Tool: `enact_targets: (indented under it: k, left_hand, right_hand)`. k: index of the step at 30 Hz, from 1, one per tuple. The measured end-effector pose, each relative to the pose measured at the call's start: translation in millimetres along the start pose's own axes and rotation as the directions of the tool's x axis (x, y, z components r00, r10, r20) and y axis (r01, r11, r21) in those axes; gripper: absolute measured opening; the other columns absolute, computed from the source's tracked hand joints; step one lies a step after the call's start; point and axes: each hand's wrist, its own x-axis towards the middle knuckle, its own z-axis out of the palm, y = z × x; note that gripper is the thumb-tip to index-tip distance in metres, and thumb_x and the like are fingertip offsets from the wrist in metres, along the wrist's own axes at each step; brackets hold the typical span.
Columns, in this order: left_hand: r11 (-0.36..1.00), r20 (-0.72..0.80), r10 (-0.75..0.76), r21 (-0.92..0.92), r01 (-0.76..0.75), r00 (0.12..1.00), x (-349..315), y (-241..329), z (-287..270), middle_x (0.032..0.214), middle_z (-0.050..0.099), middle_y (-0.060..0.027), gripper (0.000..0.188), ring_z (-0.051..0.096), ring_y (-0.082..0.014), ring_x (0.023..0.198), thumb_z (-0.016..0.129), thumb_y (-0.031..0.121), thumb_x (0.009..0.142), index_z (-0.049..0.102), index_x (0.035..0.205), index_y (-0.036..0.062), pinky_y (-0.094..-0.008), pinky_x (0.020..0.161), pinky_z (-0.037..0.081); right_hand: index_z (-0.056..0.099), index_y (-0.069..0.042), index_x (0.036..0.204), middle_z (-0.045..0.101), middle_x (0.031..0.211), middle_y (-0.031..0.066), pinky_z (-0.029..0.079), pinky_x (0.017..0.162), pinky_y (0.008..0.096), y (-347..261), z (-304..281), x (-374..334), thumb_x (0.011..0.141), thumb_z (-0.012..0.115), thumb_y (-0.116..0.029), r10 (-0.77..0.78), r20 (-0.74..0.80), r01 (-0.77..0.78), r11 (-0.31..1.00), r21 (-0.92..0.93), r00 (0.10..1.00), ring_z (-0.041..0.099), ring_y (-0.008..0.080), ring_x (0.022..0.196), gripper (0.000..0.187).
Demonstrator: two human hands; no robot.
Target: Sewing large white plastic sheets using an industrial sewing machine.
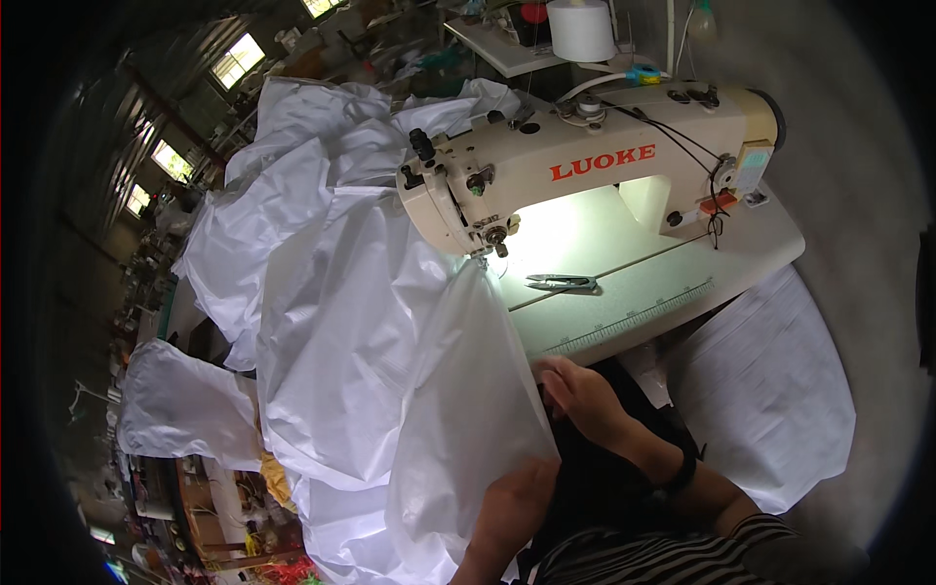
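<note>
A large sheet of thin white fabric (pixel 361 322) hangs from the needle area of a cream sewing machine (pixel 585 166) and spills down toward me. My left hand (pixel 512 502) grips the fabric's lower edge near my lap. My right hand (pixel 580 390) pinches the same edge higher up, at the front rim of the sewing table (pixel 682 283). Small thread snips (pixel 561 282) lie on the lit table bed, right of the needle.
More white fabric (pixel 292 175) is heaped behind and left of the machine. Another white piece (pixel 770 390) hangs off the table's right side. A white thread cone (pixel 581 29) stands behind the machine. Cluttered workshop floor lies at the left.
</note>
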Motion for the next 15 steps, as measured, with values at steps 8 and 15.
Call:
enact_targets:
  k: [8,15]
  left_hand:
    - [0.996,0.126,0.076,0.046,-0.082,0.989,4,-12,-4,0.09,0.063,-0.0091,0.025,0.066,-0.0289,0.072,0.061,0.007,0.084,0.061,0.109,0.0082,-0.0398,0.061,0.055]
    - [0.871,-0.362,-0.372,0.183,0.457,0.855,38,-119,-53,0.145,0.05,-0.0139,0.058,0.042,-0.0368,0.138,0.07,0.034,0.088,0.052,0.137,0.0108,-0.0558,0.111,0.034]
  right_hand:
    - [0.044,0.012,0.138,0.067,0.068,0.0115,0.053,0.053,0.0422,-12,30,4,0.082,0.058,-0.01,-0.426,0.083,0.237,0.322,-0.917,0.901,0.068,0.0298,0.06,0.061]
    - [0.046,0.008,0.14,0.063,0.06,0.0063,0.05,0.046,0.0347,-35,44,0,0.078,0.063,-0.009,-0.177,0.074,0.088,0.072,-0.994,0.981,0.066,0.0217,0.053,0.067]
